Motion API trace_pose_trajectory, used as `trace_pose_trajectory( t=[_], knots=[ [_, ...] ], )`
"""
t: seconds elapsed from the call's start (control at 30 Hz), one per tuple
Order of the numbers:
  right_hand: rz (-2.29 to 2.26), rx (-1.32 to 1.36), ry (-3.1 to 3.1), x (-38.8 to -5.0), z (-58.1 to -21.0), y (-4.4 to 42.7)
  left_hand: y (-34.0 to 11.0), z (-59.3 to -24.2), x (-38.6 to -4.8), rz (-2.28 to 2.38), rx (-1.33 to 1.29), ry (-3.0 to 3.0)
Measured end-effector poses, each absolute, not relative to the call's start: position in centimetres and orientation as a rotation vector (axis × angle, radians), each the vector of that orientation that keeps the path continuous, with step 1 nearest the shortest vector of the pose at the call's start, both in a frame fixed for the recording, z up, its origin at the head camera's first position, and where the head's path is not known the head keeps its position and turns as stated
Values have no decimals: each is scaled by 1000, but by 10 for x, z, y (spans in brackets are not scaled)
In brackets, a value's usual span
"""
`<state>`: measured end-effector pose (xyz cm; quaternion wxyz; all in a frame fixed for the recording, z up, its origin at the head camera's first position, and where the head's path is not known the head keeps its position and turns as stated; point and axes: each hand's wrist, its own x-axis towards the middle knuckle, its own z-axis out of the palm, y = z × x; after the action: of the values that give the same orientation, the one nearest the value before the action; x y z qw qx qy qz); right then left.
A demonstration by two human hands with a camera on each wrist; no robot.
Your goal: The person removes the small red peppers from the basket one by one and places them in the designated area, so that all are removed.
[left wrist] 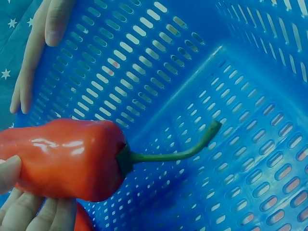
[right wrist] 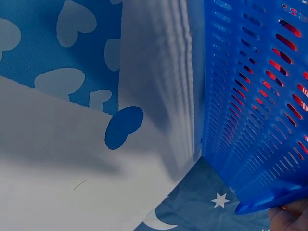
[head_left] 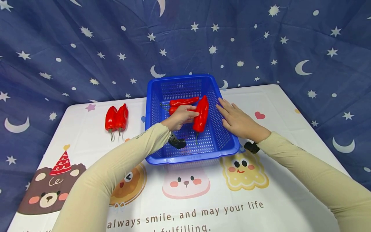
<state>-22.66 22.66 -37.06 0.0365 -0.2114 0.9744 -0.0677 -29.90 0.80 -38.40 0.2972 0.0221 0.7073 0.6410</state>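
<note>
One pepper (head_left: pixel 202 112) I see pinched in my left hand (head_left: pixel 181 117), over the basket (head_left: pixel 191 157); my right hand (head_left: pixel 241 121), fingers straight, rests at the basket's right rim.

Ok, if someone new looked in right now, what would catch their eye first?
Likely the blue basket in the middle of the white tablecloth, with the left hand holding a glossy red pepper over its floor. Next, a pair of red peppers left of the basket, and the starry blue backdrop behind everything.
</note>
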Motion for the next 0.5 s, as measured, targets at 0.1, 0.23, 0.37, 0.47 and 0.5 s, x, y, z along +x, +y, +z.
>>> trace_pose_trajectory(
  t=[0.1,0.23,0.37,0.47,0.5],
  knots=[
    [-210,-649,2992,-226,-370,227,8,-383,-299,1718,81,1880],
    [-212,-646,2988,-226,-370,227,8,-382,-300,1721,120,1878],
    [-210,-649,2987,-226,-370,226,8,-380,-301,1712,148,1871],
    [-207,-652,2991,-226,-369,226,6,-376,-303,1723,158,1862],
    [-211,-653,2992,-226,-369,226,6,-374,-304,1731,162,1860]
  ],
)
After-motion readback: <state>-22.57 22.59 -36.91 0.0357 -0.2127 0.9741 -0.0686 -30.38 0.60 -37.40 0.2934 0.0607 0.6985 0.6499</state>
